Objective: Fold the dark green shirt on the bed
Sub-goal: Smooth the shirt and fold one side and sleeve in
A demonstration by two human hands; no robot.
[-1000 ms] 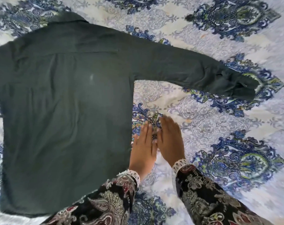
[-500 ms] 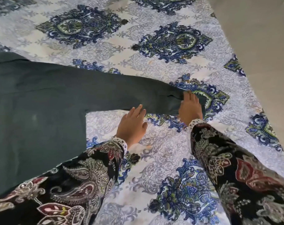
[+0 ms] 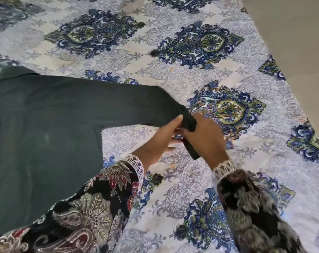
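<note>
Dark green shirt point(image 3: 45, 143): matte woven cloth, lying flat on the bed at the left, its body smooth with only faint creases and one small pale fleck near the middle.
Collar point(image 3: 10, 73): a folded edge showing at the shirt's upper left.
Shirt sleeve point(image 3: 129, 105): a long tapering band stretched out to the right from the shoulder, flat on the sheet for most of its run.
Cuff point(image 3: 188, 123): the sleeve's end, bunched and turned back, lifted off the sheet between the two hands; a narrow strip of it hangs down below the right hand.
Left hand point(image 3: 158, 141): thumb on top of the cuff, fingers curled beneath, pinching the cloth from the near side.
Right hand point(image 3: 206, 137): closed over the cuff from the right, back of the hand upward, fingers hidden under the fabric.
Hands together: touching or nearly so, both gripping the same cuff.
Person's sleeves point(image 3: 93, 212): black fabric with a dense paisley and floral print in grey, red and cream, each ending in a white looped lace trim at the wrist.
Bedsheet point(image 3: 173, 75): pale cloth printed with grey scrollwork and large blue, green and yellow diamond medallions; lightly rumpled.
Floor point(image 3: 290, 24): plain beige surface beyond the sheet's right edge.
</note>
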